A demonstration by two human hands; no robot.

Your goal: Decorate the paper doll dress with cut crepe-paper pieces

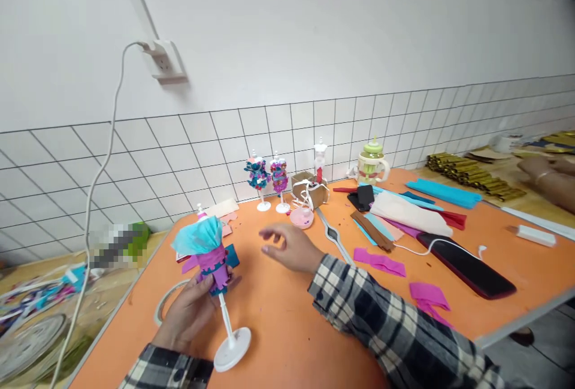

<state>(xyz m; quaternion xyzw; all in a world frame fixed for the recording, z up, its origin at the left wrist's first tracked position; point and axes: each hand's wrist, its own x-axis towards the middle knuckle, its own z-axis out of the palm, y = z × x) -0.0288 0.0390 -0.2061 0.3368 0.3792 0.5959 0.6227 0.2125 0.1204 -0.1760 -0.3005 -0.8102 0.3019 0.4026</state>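
Observation:
My left hand (195, 305) is closed around a small dress form (214, 269) on a white stalk and round base, tilted over the orange table. Purple and teal crepe paper wraps its body, and a puffed light-blue crepe piece (200, 236) covers its upper part. My right hand (291, 248) hovers to the right of it with fingers curved and apart, holding nothing. Beyond that hand sit a pink dish (301, 217) and two decorated dress forms, one teal (257, 174) and one magenta (279, 176).
Magenta crepe strips (380, 262), a dark phone (467, 266) and stacked crepe paper (406, 212) lie on the right. A cardboard box (309, 188) and a lidded cup (372, 164) stand near the tiled wall. A tape ring (164, 302) lies left. Another person's hand (545, 176) is far right.

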